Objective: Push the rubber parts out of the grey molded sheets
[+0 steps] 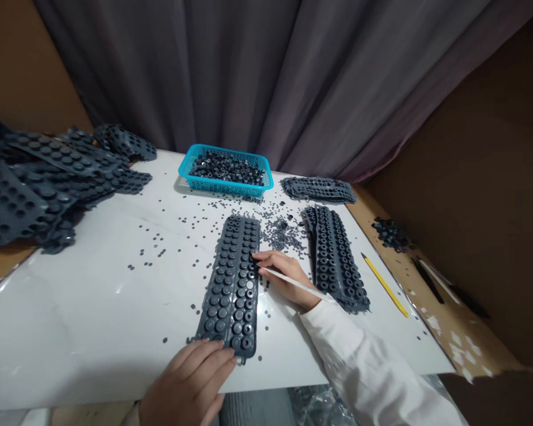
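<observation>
A long dark grey rubber sheet [231, 283] studded with round buttons lies on the white table top [93, 307]. My left hand [190, 381] rests flat on its near end, fingers stretched out. My right hand [284, 277] is closed around a thin white stick [299, 284], whose tip touches the sheet's right edge about halfway along. A white sleeve covers my right forearm.
A turquoise basket [225, 171] of small dark rings stands at the back. More rubber sheets lie to the right [335, 257], far right [318, 189] and piled at left [48, 177]. Punched-out bits [284, 232] litter the table. A yellow pencil [384, 285] lies at right.
</observation>
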### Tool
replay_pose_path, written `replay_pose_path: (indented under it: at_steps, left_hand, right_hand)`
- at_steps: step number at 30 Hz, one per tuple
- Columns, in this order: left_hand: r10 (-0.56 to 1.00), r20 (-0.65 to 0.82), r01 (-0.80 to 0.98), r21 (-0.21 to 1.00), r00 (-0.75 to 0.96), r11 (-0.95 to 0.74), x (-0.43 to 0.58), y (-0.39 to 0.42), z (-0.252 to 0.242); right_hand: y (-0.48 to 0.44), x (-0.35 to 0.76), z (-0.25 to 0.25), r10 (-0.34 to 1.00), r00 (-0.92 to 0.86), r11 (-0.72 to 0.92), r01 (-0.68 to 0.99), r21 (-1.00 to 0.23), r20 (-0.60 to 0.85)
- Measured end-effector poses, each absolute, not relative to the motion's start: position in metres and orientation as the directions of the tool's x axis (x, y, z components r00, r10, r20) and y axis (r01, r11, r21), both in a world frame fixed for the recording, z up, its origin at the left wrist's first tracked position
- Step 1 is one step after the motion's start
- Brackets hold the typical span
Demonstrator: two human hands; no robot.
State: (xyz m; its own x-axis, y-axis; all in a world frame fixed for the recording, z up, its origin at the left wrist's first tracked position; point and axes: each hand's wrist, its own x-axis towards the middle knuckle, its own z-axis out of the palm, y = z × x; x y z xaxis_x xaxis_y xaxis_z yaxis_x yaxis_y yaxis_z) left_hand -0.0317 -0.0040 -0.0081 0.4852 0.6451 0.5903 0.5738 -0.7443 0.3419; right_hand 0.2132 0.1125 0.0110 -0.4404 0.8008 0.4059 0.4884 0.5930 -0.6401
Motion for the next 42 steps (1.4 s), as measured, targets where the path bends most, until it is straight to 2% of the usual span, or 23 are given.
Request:
replay_pose_path:
  at_steps: [4,7,9,12,14,17,25,27,31,33,35,38,42]
  left_hand:
    - [0.645,0.591,0.57,0.346,0.485,-0.745,-0.032,-0.003,-0.012]
    - [0.643,0.588,0.566,0.346,0.491,-0.748,-0.033,-0.004,-0.014]
    - [0.645,0.588,0.565,0.35,0.488,-0.747,-0.034,-0.004,-0.015]
    - [0.651,0.589,0.563,0.363,0.479,-0.742,-0.033,-0.004,-0.014]
    - [0.653,0.591,0.564,0.367,0.473,-0.74,-0.032,-0.003,-0.014]
    - [0.644,0.606,0.566,0.354,0.468,-0.744,-0.031,-0.003,-0.014]
    - [0.622,0.634,0.57,0.326,0.459,-0.754,-0.033,-0.005,-0.016]
    - [0.624,0.632,0.575,0.325,0.46,-0.751,-0.033,-0.005,-0.015]
    - [0.634,0.619,0.577,0.332,0.463,-0.746,-0.032,-0.005,-0.015]
    - [0.643,0.613,0.581,0.34,0.459,-0.739,-0.032,-0.005,-0.016]
    - [0.651,0.608,0.587,0.345,0.455,-0.733,-0.033,-0.005,-0.017]
    - [0.643,0.612,0.586,0.334,0.461,-0.738,-0.033,-0.005,-0.016]
    - [0.624,0.633,0.586,0.313,0.458,-0.747,-0.032,-0.006,-0.014]
  right_hand:
    - [0.118,0.214,0.01,0.73,-0.521,0.684,0.543,-0.487,0.444]
    - [0.122,0.218,0.009,0.721,-0.467,0.684,0.599,-0.416,0.512]
    - [0.122,0.219,0.009,0.763,-0.331,0.613,0.642,-0.459,0.556]
    - [0.119,0.218,0.011,0.849,-0.141,0.478,0.615,-0.626,0.509]
    - [0.117,0.215,0.013,0.888,-0.169,0.449,0.516,-0.729,0.427]
    - [0.115,0.211,0.012,0.892,-0.276,0.445,0.403,-0.799,0.358]
    - [0.119,0.211,0.009,0.89,-0.305,0.445,0.408,-0.797,0.34]
    - [0.121,0.211,0.007,0.872,-0.323,0.483,0.45,-0.751,0.367]
    - [0.13,0.215,0.003,0.811,-0.401,0.585,0.574,-0.573,0.427]
    - [0.134,0.217,0.004,0.809,-0.37,0.582,0.616,-0.531,0.456]
    - [0.136,0.217,0.008,0.832,-0.273,0.531,0.643,-0.552,0.483]
    - [0.135,0.213,0.014,0.876,-0.179,0.459,0.596,-0.658,0.449]
    - [0.13,0.208,0.018,0.893,-0.258,0.449,0.451,-0.771,0.369]
